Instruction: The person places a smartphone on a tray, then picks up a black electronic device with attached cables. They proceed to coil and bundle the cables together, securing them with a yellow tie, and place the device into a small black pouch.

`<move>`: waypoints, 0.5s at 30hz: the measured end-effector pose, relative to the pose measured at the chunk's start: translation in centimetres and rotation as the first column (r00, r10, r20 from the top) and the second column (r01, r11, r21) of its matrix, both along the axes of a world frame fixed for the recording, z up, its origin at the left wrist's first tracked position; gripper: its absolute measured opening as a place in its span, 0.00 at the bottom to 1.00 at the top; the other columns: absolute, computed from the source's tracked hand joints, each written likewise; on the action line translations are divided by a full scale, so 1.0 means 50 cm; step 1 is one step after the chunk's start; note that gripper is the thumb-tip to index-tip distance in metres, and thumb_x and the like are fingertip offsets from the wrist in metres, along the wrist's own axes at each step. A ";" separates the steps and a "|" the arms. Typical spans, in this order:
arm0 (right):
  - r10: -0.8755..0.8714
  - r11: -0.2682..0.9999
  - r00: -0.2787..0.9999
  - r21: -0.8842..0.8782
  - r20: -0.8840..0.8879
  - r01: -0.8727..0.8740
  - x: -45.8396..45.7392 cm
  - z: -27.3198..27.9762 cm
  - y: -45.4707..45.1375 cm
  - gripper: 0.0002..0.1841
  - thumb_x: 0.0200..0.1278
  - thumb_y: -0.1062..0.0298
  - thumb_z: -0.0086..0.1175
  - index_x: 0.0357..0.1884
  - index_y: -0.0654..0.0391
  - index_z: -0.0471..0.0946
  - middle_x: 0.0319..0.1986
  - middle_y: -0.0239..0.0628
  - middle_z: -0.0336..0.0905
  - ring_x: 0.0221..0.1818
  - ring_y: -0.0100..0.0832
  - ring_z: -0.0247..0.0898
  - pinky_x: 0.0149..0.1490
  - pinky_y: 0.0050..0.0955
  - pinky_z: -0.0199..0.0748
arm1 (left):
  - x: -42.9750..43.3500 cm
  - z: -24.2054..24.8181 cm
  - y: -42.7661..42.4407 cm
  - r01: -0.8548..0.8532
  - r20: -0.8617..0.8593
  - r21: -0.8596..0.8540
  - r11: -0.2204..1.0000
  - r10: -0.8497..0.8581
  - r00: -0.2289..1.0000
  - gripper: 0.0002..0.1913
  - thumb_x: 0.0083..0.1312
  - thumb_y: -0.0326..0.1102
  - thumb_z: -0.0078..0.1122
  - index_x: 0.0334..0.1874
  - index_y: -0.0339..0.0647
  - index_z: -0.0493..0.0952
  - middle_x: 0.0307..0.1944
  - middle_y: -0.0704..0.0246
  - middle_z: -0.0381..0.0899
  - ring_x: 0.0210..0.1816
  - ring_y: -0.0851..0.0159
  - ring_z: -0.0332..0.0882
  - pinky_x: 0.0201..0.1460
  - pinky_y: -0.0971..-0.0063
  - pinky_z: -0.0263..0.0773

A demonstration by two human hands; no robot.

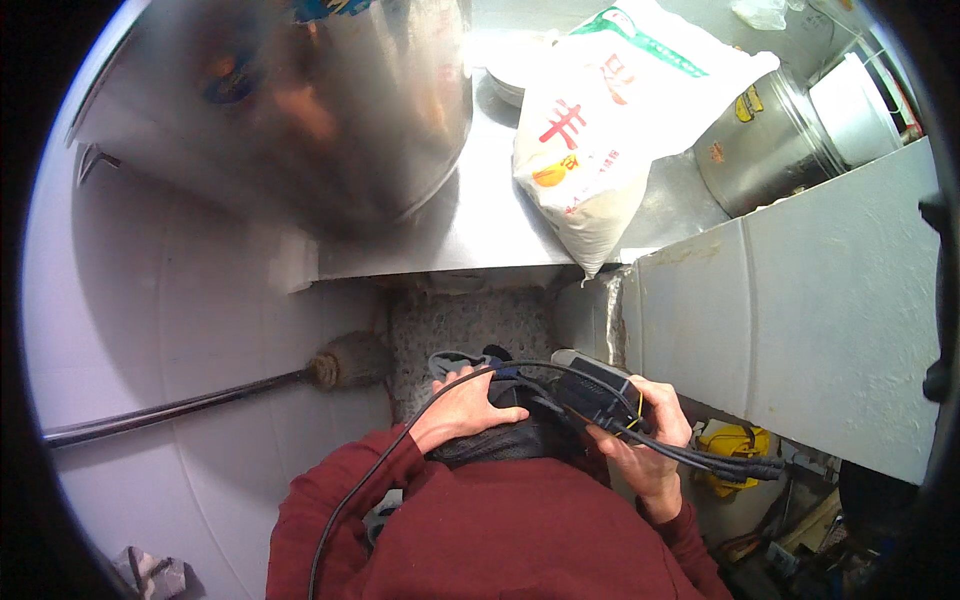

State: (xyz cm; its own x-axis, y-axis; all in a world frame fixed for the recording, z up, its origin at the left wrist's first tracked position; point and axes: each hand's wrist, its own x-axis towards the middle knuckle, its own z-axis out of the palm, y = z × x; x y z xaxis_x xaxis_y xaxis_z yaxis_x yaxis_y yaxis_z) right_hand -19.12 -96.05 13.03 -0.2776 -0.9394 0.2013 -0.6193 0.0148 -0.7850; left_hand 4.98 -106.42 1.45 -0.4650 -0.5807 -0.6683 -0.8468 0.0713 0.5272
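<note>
My right hand (655, 450) grips a black electronic device (592, 394) at its near right side. A yellow band and bundled black cables (720, 459) run along the device. One long black cable (382, 457) arcs from it over my left wrist and down my left sleeve. In front of my waist, my left hand (469, 409) lies over dark fabric (495, 441), its thumb spread away from the fingers. Its fingertips are partly hidden near a grey-and-blue item at floor height. I cannot make out anything held in it.
Ahead is a metal counter (495, 240) with a large metal pot (360, 135), a white printed sack (600, 135) overhanging its edge, and a smaller metal pot (765, 142). A broom-like tool (225, 405) leans left. A tiled partition (810, 292) and yellow object (731, 450) stand right.
</note>
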 end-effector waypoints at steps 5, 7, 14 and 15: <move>0.022 1.000 0.999 0.003 0.035 -0.023 0.007 0.001 -0.003 0.32 0.45 0.70 0.85 0.54 0.61 0.81 0.47 0.44 0.86 0.48 0.39 0.85 0.55 0.35 0.84 | 0.004 0.011 0.003 0.133 0.133 -0.129 0.983 -0.116 0.984 0.47 0.52 0.70 0.75 0.66 0.40 0.79 0.60 0.51 0.78 0.63 0.44 0.75 0.64 0.44 0.71; 0.032 0.999 0.999 0.007 0.038 -0.032 0.013 0.002 -0.003 0.32 0.45 0.70 0.85 0.54 0.61 0.81 0.47 0.43 0.86 0.48 0.39 0.85 0.55 0.35 0.84 | 0.005 0.017 0.019 0.149 0.145 -0.258 0.954 -0.115 0.983 0.44 0.52 0.65 0.77 0.65 0.41 0.79 0.59 0.53 0.77 0.61 0.45 0.75 0.60 0.42 0.71; 0.079 0.996 0.992 0.027 0.101 -0.082 0.021 -0.007 -0.006 0.33 0.44 0.71 0.85 0.54 0.61 0.82 0.47 0.42 0.86 0.48 0.38 0.85 0.55 0.35 0.83 | 0.015 0.000 0.046 0.061 -0.221 -0.502 0.863 -0.196 0.955 0.31 0.58 0.39 0.77 0.67 0.50 0.81 0.67 0.58 0.76 0.70 0.48 0.71 0.70 0.53 0.70; 0.094 0.995 0.991 0.037 0.096 -0.098 0.021 -0.009 -0.005 0.33 0.43 0.71 0.85 0.54 0.61 0.82 0.47 0.42 0.86 0.48 0.38 0.85 0.55 0.35 0.83 | 0.015 -0.008 0.041 0.071 -0.287 -0.478 0.876 -0.232 0.929 0.29 0.58 0.37 0.76 0.65 0.49 0.82 0.66 0.58 0.77 0.69 0.48 0.72 0.70 0.54 0.70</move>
State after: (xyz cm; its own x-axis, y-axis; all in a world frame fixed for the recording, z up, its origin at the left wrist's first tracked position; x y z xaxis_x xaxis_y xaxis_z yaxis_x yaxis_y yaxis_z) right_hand -18.07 -96.32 12.59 -0.2018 -0.9695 0.1388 -0.5429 -0.0072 -0.8397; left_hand 5.74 -104.35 1.02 -0.7152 -0.6839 -0.1439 -0.5910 0.4818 0.6470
